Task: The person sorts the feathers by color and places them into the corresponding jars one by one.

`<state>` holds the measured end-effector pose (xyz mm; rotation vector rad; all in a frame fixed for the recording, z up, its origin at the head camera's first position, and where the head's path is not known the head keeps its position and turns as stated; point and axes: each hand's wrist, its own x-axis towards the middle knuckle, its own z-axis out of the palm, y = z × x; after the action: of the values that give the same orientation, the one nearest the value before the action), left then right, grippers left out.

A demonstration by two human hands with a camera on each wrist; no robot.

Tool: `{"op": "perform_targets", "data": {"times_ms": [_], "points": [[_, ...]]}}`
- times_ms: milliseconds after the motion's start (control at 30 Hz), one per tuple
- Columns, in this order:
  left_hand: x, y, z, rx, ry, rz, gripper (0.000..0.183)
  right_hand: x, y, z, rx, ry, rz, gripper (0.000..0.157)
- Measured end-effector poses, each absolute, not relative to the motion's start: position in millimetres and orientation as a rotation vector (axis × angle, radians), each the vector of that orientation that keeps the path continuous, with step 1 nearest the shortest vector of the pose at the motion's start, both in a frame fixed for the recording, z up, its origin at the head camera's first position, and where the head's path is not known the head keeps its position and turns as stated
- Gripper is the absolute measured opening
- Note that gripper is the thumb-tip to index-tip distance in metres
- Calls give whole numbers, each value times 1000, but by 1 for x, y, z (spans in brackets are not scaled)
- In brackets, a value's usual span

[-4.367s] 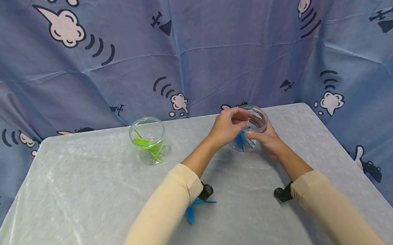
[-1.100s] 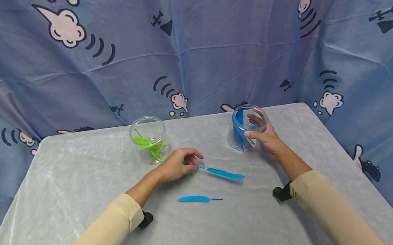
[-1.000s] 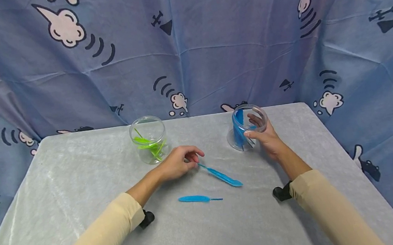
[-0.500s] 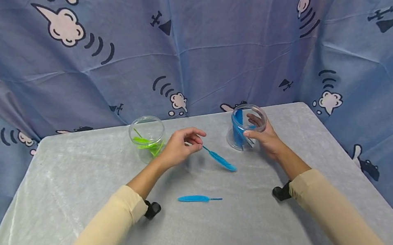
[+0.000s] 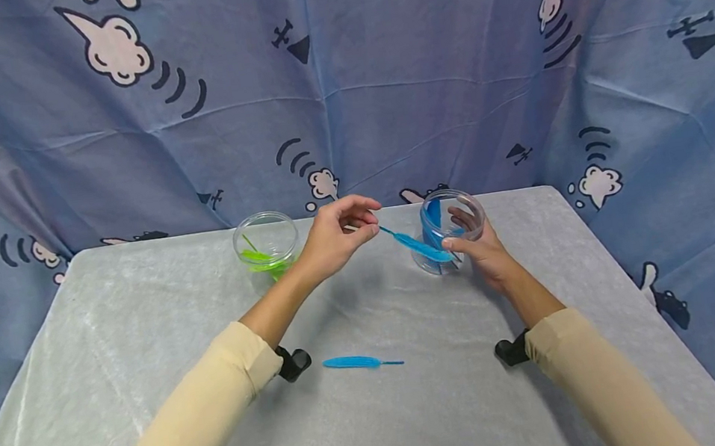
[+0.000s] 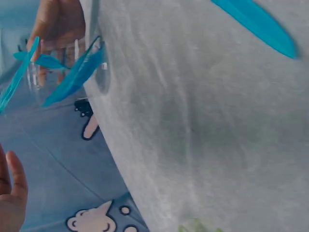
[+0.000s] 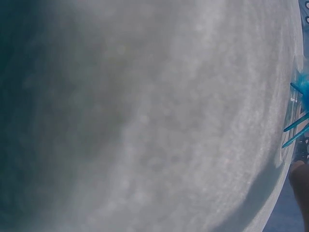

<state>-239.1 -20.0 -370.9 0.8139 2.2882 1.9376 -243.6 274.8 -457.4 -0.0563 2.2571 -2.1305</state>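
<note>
My left hand (image 5: 340, 236) pinches a blue feather (image 5: 420, 247) by its quill end, the vane slanting down to the right. In the head view the feather overlaps the front of a clear jar (image 5: 433, 262). My right hand (image 5: 479, 245) grips that jar from its right side, thumb at the front near the rim. Several blue feathers (image 6: 77, 75) stand inside the jar, as the left wrist view shows, and their quills (image 7: 295, 137) appear at the edge of the right wrist view. Another blue feather (image 5: 352, 362) lies flat on the table in front.
A second clear jar (image 5: 265, 228) holds several green feathers (image 5: 260, 257) at the back left, its lower part hidden by my left forearm. Both jars stand near the back edge of the grey-covered table (image 5: 144, 356). A patterned blue curtain (image 5: 235, 118) hangs behind.
My left hand has lifted the pinched feather from mid-table up and right toward the blue-feather jar. My right hand keeps its hold on the jar, and the lying feather has stayed put.
</note>
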Motion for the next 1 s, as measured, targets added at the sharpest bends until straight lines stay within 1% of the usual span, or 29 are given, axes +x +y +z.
{"op": "perform_targets", "data": {"times_ms": [100,333,500,667,900,1000], "points": [[-240,-16,-365,807,2293,1975,25,-244,275,-457,-52,2224,-2162,87],[-244,-7,-354,804,2309,2031,25,-246,275,-458,-53,2204,-2173,89],[-248,-1,-348,810,2318,2073,23,-245,276,-457,-74,2181,-2181,85],[-251,6,-345,822,2354,2100,21,-244,276,-456,-83,2189,-2176,86],[-251,18,-345,800,2446,2070,21,-244,274,-455,-25,2207,-2137,89],[-249,23,-347,789,2492,2024,22,-245,274,-455,-6,2214,-2131,87]]}}
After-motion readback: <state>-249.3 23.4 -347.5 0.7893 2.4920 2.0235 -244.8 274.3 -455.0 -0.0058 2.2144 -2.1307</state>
